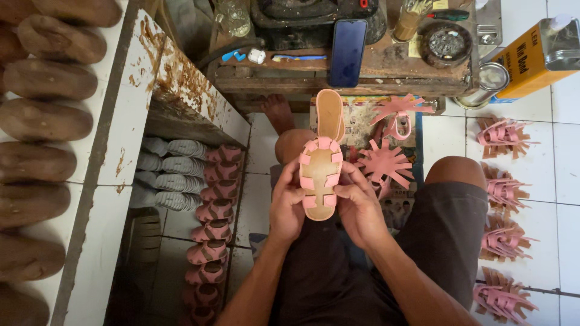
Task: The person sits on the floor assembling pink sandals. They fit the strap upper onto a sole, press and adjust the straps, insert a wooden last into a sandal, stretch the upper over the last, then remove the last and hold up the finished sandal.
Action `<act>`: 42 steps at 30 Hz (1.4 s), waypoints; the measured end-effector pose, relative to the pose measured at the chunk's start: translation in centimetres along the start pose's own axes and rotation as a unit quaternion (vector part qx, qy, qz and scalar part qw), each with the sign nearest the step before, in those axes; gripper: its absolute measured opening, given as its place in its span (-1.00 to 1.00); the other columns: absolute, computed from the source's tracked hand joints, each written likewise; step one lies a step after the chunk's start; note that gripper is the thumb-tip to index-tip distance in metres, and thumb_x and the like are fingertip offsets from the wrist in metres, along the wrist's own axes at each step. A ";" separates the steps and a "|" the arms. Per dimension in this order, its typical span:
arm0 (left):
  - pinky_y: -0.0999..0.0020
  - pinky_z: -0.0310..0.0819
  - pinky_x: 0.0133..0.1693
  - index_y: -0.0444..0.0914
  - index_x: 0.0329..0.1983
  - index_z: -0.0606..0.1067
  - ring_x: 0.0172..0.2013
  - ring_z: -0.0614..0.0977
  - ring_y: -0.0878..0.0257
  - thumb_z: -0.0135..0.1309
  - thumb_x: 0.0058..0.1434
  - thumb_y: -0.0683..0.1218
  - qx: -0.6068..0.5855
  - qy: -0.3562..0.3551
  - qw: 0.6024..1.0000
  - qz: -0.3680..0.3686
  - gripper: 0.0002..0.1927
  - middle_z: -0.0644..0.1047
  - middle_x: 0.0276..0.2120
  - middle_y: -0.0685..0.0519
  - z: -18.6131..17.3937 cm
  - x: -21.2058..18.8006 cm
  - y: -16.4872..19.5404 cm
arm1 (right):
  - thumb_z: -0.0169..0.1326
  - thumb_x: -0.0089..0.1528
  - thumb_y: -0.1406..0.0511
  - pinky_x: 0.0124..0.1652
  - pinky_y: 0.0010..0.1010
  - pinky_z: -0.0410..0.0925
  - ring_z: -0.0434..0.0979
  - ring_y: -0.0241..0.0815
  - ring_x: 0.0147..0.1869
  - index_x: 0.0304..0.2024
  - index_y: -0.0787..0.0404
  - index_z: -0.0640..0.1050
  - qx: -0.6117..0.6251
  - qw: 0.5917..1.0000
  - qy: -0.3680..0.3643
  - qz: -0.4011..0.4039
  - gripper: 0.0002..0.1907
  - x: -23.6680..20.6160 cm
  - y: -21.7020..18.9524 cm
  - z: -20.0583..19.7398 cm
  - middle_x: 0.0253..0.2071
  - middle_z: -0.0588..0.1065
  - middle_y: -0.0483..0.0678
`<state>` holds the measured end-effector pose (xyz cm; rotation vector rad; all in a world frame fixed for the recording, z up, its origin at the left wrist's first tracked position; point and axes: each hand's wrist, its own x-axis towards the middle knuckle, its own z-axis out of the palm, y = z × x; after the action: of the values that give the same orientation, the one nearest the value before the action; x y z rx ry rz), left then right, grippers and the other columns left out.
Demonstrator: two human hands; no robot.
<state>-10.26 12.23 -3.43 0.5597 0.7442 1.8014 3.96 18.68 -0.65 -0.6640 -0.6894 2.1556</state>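
Observation:
I hold a shoe sole (321, 158) bottom side up over my lap, tan in colour, with pink strap ends folded onto its underside around the edge. My left hand (286, 204) grips its left side, thumb pressing a pink tab. My right hand (357, 205) grips its right side, thumb on another tab. The heel end of the sole points away from me toward the workbench (362, 75).
Loose pink strap uppers (385, 163) lie on the floor ahead, several more (502, 205) on the white tiles at right. A row of pink sandals (212, 223) and grey soles (169, 172) sit under the left shelf. Brown lasts (42, 121) line the shelf. A phone (348, 51) and glue tin (538, 57) stand at the bench.

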 end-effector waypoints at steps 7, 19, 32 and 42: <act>0.26 0.29 0.33 -0.43 0.47 0.20 0.29 0.44 0.13 -0.14 0.37 -0.16 0.085 -0.031 0.996 -0.006 -0.40 0.40 0.30 -0.12 0.4 0.4 1.3 | -0.09 0.22 0.50 0.30 -0.28 0.23 0.39 -0.15 0.30 0.30 0.35 0.39 -0.083 0.996 -0.018 -0.034 -0.45 0.0 0.5 -0.9 0.22 0.43 0.01; 0.27 0.33 0.30 -0.42 0.41 0.24 0.29 0.49 0.13 -0.09 0.49 -0.07 0.481 -0.087 0.865 0.110 -0.49 0.46 0.26 -0.19 2.1 -0.5 3.8 | -0.23 0.47 0.25 0.35 -0.35 0.21 0.36 -0.22 0.39 0.46 0.25 0.26 -0.295 0.952 -0.035 -0.072 -0.49 1.0 -1.5 0.2 0.31 0.42 0.01; 0.31 0.57 -0.02 -0.36 0.13 0.50 -0.07 0.72 0.16 0.05 0.34 -0.07 0.491 -0.080 0.867 0.045 -0.64 0.65 -0.11 -0.12 4.0 -0.9 7.2 | 0.03 0.27 0.43 0.16 -0.39 0.32 0.49 -0.18 0.16 0.14 0.38 0.56 -0.408 0.888 -0.114 -0.178 -0.63 -0.7 -3.6 -0.1 0.05 0.50 -0.01; 0.25 0.60 -0.06 -0.33 0.08 0.55 -0.11 0.73 0.07 0.22 0.29 0.01 0.529 -0.108 0.837 0.093 -0.60 0.64 -0.10 -0.10 5.1 -1.3 7.7 | 0.10 0.14 0.46 -0.01 -0.43 0.33 0.47 -0.22 -0.03 0.09 0.36 0.61 -0.429 0.874 -0.111 -0.199 -0.57 -2.8 -4.4 0.5 -0.12 0.52 -0.05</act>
<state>-11.41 10.26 5.62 1.5688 1.5558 1.3121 7.48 18.81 3.22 -0.6280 -1.7856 1.4835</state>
